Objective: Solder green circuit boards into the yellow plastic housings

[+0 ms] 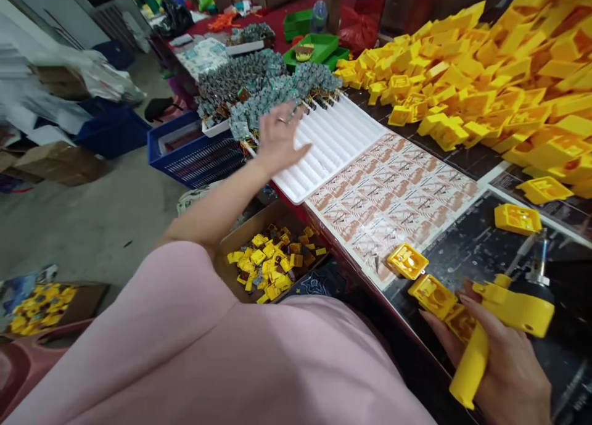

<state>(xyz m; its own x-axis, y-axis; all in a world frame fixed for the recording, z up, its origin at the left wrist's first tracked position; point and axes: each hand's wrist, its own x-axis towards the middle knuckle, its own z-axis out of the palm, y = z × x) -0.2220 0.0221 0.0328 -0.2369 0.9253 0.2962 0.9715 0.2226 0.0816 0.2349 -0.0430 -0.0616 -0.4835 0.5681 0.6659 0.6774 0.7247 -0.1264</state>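
Observation:
My left hand (282, 140) is stretched out, slightly blurred, with fingers spread over the edge of a ribbed white tray (342, 132). Its fingertips are by a heap of small grey parts with wires (263, 89); I see nothing held. At the lower right my right hand (509, 363) is closed around a yellow pistol-shaped tool (513, 311), its handle lying between thumb and fingers. By those fingertips are open yellow housings (432, 294), partly hidden by the hand. Another yellow housing (407, 261) rests at the corner of a printed sheet (393, 190).
A large pile of yellow housings (499, 86) covers the table's far right. Beside the table's edge, below, are a cardboard box of yellow pieces (266, 261) and a blue crate (185, 150). Green trays (319, 45) stand at the back. A metal-tipped object (539, 261) stands near the tool.

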